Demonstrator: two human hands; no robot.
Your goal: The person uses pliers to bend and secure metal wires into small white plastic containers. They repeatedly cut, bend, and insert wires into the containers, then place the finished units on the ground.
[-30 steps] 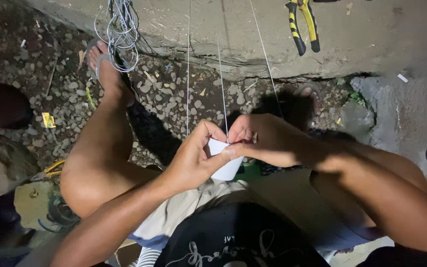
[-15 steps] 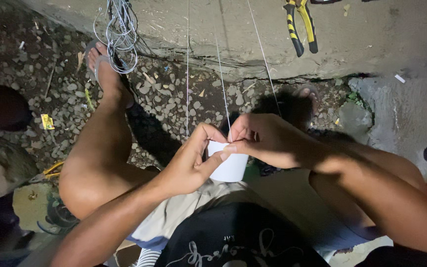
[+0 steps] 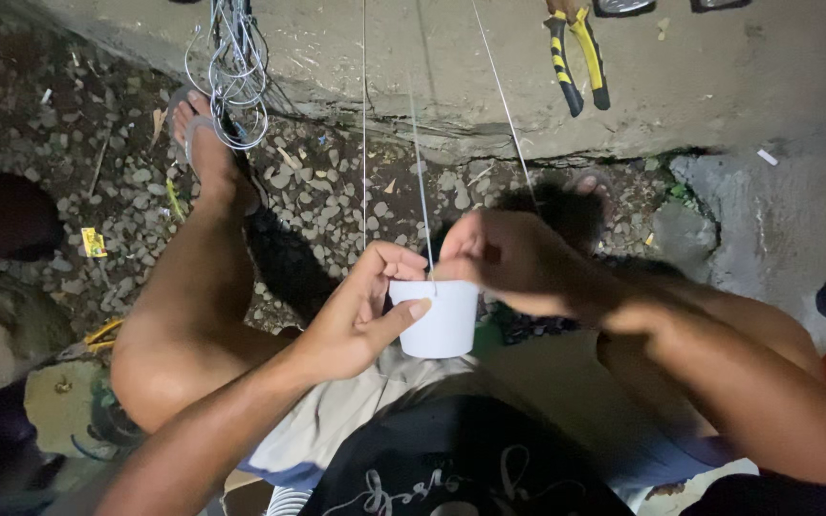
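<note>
White cup [image 3: 440,320] in left hand [image 3: 356,320], right hand [image 3: 513,260] at rim.

Yellow-black pliers [image 3: 574,57] on concrete ledge [image 3: 719,86]; wire coil [image 3: 231,67] over gravel [image 3: 327,191].

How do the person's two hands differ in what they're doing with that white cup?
The left hand grips the white cup by its side, thumb across the rim; the right hand sits above the rim, pinching a thin wire. The left looks sharp, the right blurred. Both are bare.
</note>
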